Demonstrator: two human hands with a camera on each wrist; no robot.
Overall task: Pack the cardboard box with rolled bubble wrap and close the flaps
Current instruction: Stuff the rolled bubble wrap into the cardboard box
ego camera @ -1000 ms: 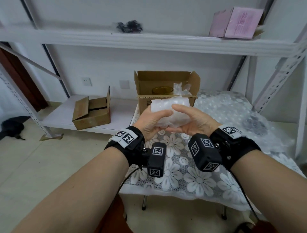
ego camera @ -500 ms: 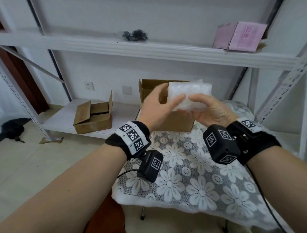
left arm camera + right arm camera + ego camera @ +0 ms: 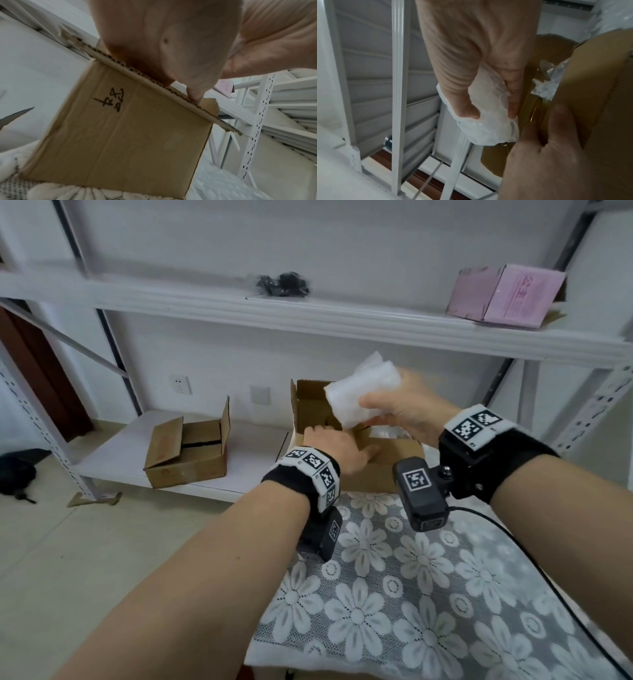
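Observation:
The open brown cardboard box (image 3: 373, 470) stands at the far edge of the cloth-covered table. My left hand (image 3: 337, 445) grips the top edge of its front wall: in the left wrist view the thumb (image 3: 195, 93) lies over the corrugated edge of the box (image 3: 123, 142), with the fingers behind it. Just above the opening, my right hand (image 3: 397, 405) holds the white bubble wrap roll (image 3: 358, 395) tilted. In the right wrist view the thumb and fingers of that hand (image 3: 491, 113) curl round the roll (image 3: 484, 128). A gold-lidded item (image 3: 536, 112) and crumpled clear plastic (image 3: 547, 83) lie inside the box.
A lace floral cloth (image 3: 411, 577) covers the table. A second, half-open cardboard box (image 3: 191, 453) sits on the low white shelf to the left. On the upper shelf are a pink box (image 3: 507, 296) and a black object (image 3: 284, 284). Perforated shelf uprights (image 3: 596, 405) stand at the right.
Both hands carried the roll up from in front of the box. My left hand has let go of it and dropped onto the box's front edge; my right hand alone holds it, now tilted.

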